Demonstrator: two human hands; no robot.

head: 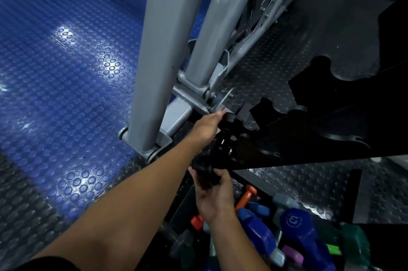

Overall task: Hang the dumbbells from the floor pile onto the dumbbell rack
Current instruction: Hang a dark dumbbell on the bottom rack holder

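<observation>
Head view: nearest, the floor pile [287,233] of coloured dumbbells lies below and right of the right hand [215,200]. That hand's fingers [223,174] are clamped on the near head of a black dumbbell [217,149]. Beyond it, the left hand [208,125] grips the far head. The dumbbell rack [320,129], black with notched cradles, stands just right of both hands. Keep the handle level, align it over a notch, then lower both ends together.
</observation>
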